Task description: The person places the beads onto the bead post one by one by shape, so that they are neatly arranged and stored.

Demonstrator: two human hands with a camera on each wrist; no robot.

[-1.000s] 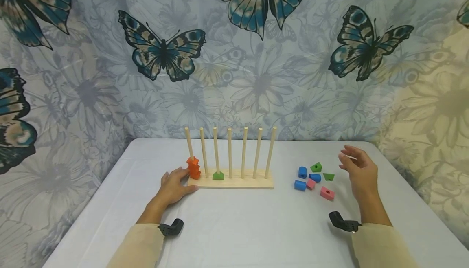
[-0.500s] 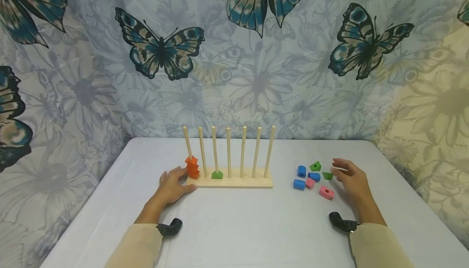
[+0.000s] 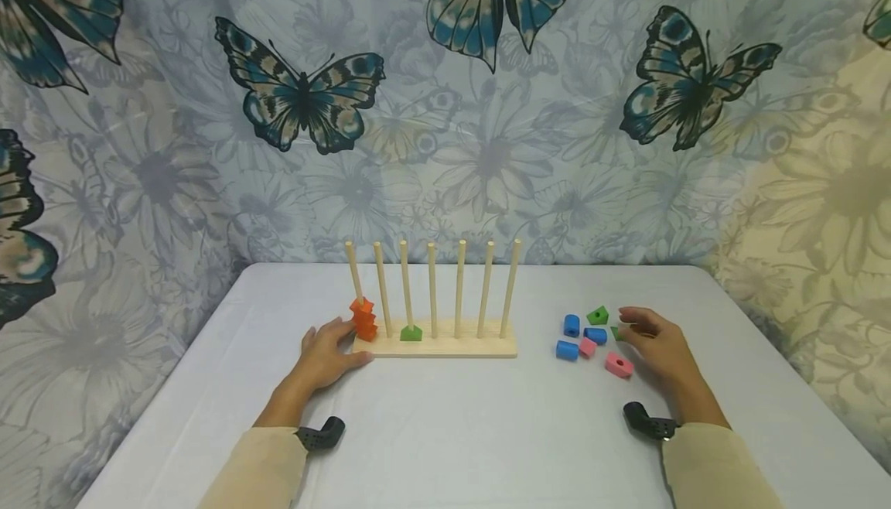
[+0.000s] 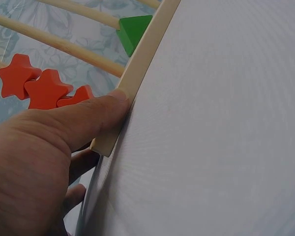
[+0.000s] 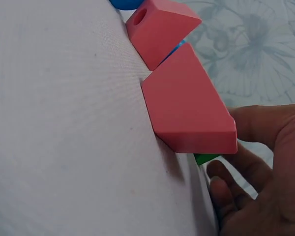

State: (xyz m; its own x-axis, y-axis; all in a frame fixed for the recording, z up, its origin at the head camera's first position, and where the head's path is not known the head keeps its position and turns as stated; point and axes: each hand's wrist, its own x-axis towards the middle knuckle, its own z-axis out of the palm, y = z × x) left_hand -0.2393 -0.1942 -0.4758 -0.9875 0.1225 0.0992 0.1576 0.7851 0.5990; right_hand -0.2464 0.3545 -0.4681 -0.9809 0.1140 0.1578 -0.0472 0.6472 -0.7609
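My left hand (image 3: 324, 357) holds the left end of a wooden peg board (image 3: 445, 349). In the left wrist view its thumb presses the front edge while other fingers lie behind the end. Orange star blocks (image 3: 364, 319) are stacked on the leftmost peg, and a green triangular block (image 3: 411, 333) sits at the foot of the third peg. My right hand (image 3: 657, 346) reaches over another green triangular block (image 3: 616, 333), fingers loosely bent and partly covering it. In the right wrist view, a pink block (image 5: 191, 103) hides most of that green block; contact cannot be made out.
Left of my right hand lie several blue cylinders (image 3: 567, 350), a small pink block (image 3: 588, 348) and a further green triangular block (image 3: 597, 315). A patterned butterfly cloth (image 3: 487, 176) hangs behind the white table (image 3: 452, 432).
My right hand has moved left and down from the right side, over the nearer green triangular block, now partly hidden. My left hand has stayed on the peg board.
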